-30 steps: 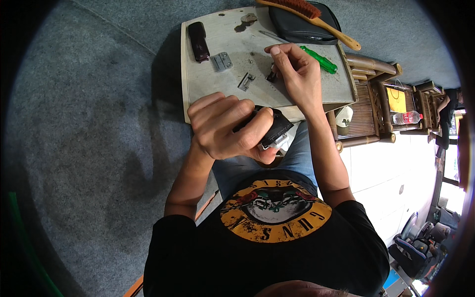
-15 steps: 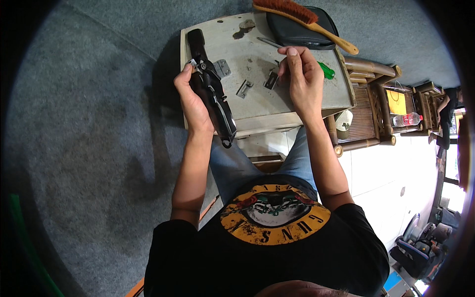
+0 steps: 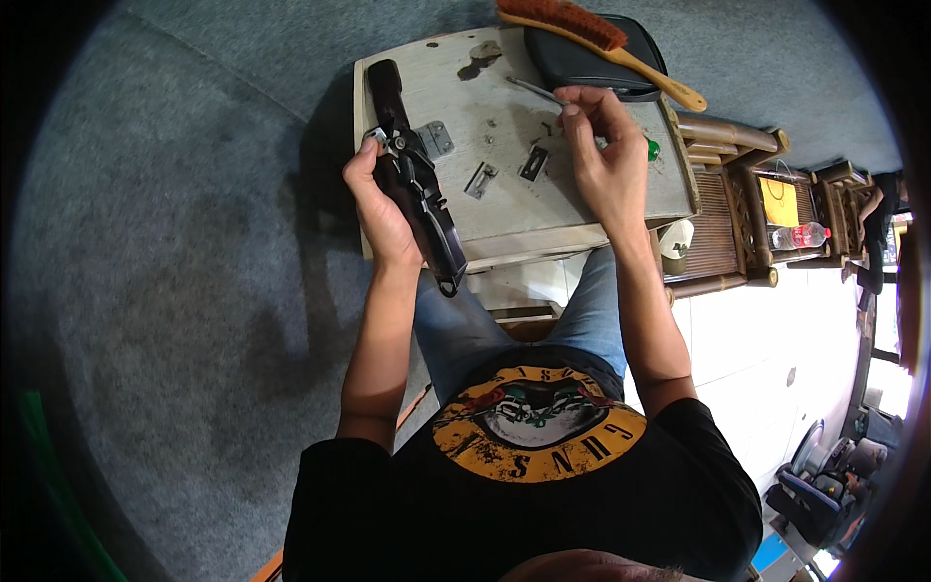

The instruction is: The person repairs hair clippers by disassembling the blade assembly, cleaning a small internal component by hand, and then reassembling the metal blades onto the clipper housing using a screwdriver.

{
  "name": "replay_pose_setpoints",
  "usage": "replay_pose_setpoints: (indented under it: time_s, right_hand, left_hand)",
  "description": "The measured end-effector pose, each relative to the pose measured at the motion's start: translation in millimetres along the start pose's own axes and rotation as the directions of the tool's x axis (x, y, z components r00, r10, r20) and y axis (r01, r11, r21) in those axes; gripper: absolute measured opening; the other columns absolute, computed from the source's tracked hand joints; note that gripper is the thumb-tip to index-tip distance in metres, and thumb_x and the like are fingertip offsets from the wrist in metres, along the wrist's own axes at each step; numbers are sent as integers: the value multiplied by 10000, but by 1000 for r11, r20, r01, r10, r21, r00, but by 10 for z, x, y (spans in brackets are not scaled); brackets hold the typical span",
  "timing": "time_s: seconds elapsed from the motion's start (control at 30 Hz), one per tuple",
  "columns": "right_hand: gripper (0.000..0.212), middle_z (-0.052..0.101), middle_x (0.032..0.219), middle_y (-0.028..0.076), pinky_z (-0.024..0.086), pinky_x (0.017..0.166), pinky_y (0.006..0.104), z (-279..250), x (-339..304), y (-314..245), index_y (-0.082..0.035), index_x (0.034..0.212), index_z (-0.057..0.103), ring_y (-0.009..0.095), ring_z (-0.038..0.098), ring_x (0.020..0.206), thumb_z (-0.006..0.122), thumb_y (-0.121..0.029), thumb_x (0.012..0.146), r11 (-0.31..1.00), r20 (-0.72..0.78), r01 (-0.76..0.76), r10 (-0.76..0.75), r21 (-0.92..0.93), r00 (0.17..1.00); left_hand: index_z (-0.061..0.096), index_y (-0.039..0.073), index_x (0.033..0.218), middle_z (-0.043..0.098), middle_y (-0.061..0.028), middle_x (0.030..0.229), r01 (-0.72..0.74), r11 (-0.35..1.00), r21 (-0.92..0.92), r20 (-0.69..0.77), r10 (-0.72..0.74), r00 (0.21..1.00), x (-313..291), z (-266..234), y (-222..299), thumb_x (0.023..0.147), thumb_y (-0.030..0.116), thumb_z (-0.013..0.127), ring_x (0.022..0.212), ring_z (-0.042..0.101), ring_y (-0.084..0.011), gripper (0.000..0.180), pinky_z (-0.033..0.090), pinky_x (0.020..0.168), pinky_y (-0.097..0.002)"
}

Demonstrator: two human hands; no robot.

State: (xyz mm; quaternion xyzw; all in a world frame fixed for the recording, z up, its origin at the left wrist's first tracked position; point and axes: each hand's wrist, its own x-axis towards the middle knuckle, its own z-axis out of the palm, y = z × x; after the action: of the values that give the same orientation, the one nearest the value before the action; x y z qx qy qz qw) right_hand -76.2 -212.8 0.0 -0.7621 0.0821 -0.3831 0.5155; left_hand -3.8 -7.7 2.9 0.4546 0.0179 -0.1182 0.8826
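My left hand (image 3: 383, 218) is wrapped round a dark hair clipper (image 3: 436, 228) over the left side of the small table. Its thumb presses by a small shiny metal piece at the clipper's upper part. My right hand (image 3: 613, 160) has closed round a screwdriver (image 3: 535, 91); the thin metal shaft shows past the fingertips and part of the green handle beyond the palm. Between the hands lie a silvery clipper blade (image 3: 481, 180) and a dark blade plate (image 3: 533, 163). A flat grey metal plate (image 3: 436, 140) rests beside the clipper.
On the pale table (image 3: 543, 218), a wooden-handled brush (image 3: 582, 27) lies over a black case (image 3: 592, 68) at the far right. Bamboo benches (image 3: 713, 218) stand to the right, with a plastic bottle (image 3: 802, 236) on one. A person (image 3: 881, 218) is at the far right edge.
My right hand has moved from beside the dark blade plate to the screwdriver, covering more of its green handle. The plate lies free on the table. My left hand keeps the clipper.
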Motion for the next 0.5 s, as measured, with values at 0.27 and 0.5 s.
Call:
replay_pose_setpoints:
  time_s: [0.27, 0.5]
  right_hand:
    - [154, 692, 773, 54, 437, 569, 248, -11, -34, 24, -4, 1080, 729, 66, 576, 662, 639, -106, 1008, 994, 91, -61, 69, -88, 993]
    - [157, 703, 773, 57, 451, 592, 253, 5, -39, 29, 14, 1056, 721, 70, 584, 669, 647, -115, 1006, 996, 78, -85, 86, -17, 993]
  left_hand:
    - [584, 134, 881, 558, -14, 659, -78, 997, -7, 7, 78, 997, -28, -20, -17, 1002, 554, 524, 461, 520, -162, 441, 458, 440, -300]
    - [560, 125, 859, 528, -27, 625, -83, 996, -32, -66, 81, 995, -40, 16, -16, 1013, 534, 502, 436, 485, -155, 441, 420, 390, -295]
